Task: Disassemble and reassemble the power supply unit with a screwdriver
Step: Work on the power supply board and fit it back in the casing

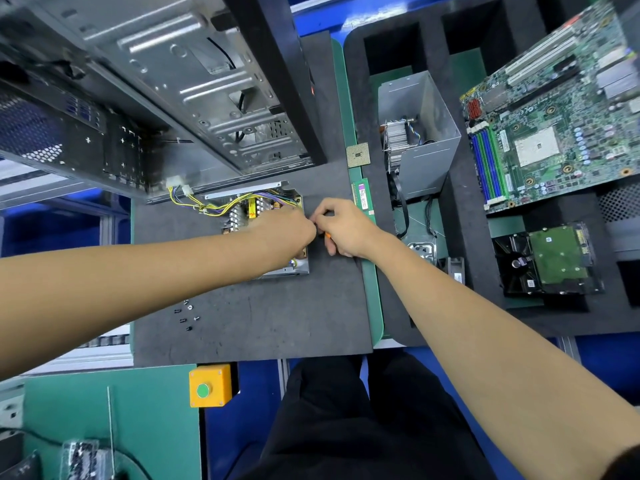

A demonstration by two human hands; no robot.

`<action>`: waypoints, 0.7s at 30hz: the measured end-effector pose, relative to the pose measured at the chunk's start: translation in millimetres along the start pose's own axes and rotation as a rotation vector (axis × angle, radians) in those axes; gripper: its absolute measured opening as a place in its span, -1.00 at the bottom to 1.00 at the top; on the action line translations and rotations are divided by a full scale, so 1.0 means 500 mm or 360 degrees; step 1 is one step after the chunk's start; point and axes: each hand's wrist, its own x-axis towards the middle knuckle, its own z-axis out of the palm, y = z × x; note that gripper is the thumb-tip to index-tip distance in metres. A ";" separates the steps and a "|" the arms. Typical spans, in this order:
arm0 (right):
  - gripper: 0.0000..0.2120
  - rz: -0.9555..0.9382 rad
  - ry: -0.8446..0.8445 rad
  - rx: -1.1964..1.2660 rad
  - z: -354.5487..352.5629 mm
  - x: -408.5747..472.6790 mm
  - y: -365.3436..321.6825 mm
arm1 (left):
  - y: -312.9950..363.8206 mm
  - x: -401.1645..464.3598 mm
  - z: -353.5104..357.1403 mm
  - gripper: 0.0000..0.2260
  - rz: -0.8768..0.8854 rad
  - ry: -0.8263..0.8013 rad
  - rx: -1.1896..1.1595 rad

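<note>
At frame centre, both hands, left hand and right hand, pinch an orange screwdriver beside the open power supply unit; a slip could gouge its board.

Dark grey foam mat, yellow and purple wires, green motherboard, yellow button box with green button

One head-worn wide-angle view, steeply down and forward, close above the dark grey foam-matted surface.
</note>
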 end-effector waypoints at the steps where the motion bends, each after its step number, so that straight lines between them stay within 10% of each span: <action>1: -0.83 0.0000 0.0004 0.0004 0.000 -0.001 -0.001 | 0.003 0.000 0.002 -0.79 0.0003 0.0002 0.0042; 15: -0.87 0.0002 0.0017 0.0034 0.003 0.001 0.001 | 0.019 0.002 -0.001 -0.69 0.0053 0.0021 0.0251; 21: -0.89 0.0004 0.0011 0.0033 0.003 0.002 0.001 | -0.049 0.010 0.011 -0.90 0.0208 0.0135 -0.0662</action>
